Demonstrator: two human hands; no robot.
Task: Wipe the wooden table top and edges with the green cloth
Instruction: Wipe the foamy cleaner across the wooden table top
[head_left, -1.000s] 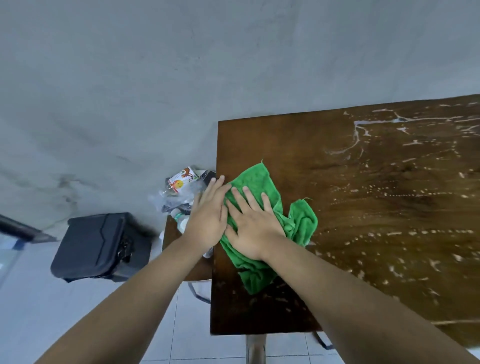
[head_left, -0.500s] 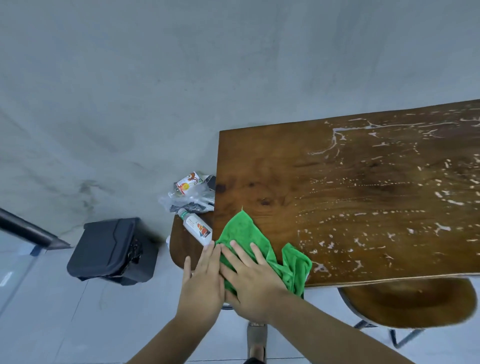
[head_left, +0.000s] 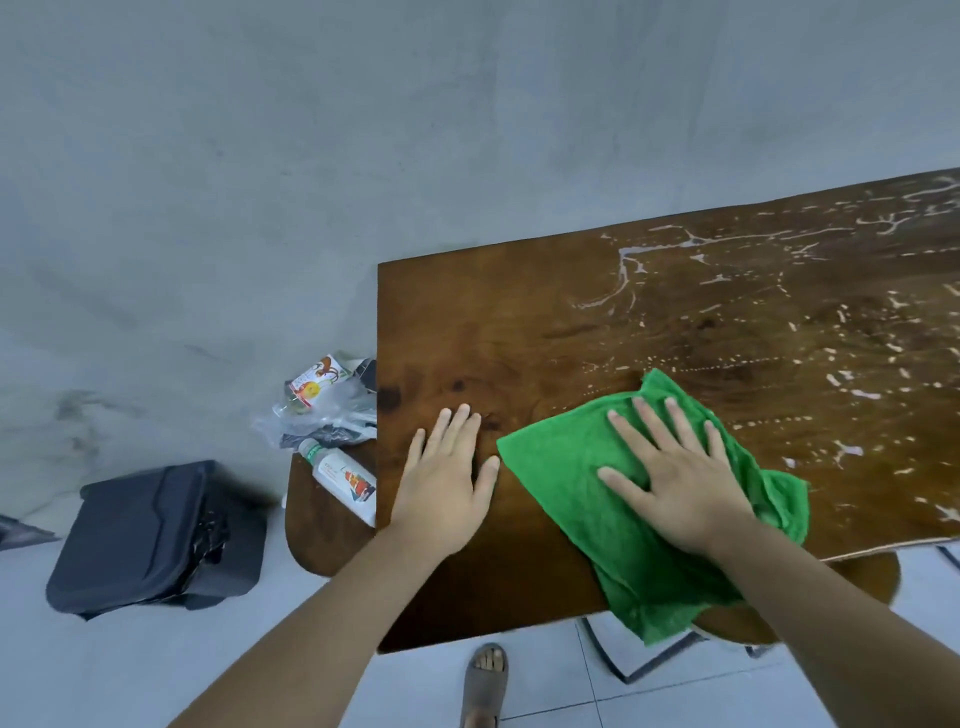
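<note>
The wooden table (head_left: 571, 322) fills the right half of the head view, with pale streaks and droplets across its far and right part. The green cloth (head_left: 582, 499) lies spread on the near part of the top, and its lower end hangs over the front edge. My right hand (head_left: 675, 483) presses flat on the cloth with fingers spread. Left of the cloth, my left hand (head_left: 447, 478) rests flat on the bare wood, fingers apart, holding nothing.
A low wooden stool (head_left: 317, 525) left of the table carries a white bottle (head_left: 345, 480) and a plastic bag of packets (head_left: 322, 400). A black case (head_left: 150, 535) sits on the tiled floor. Another stool (head_left: 737, 618) stands under the front edge. A sandalled foot (head_left: 485, 675) shows below.
The cloth and my right hand moved from the table's near left corner to the right along the front. My left hand came off the cloth onto bare wood.
</note>
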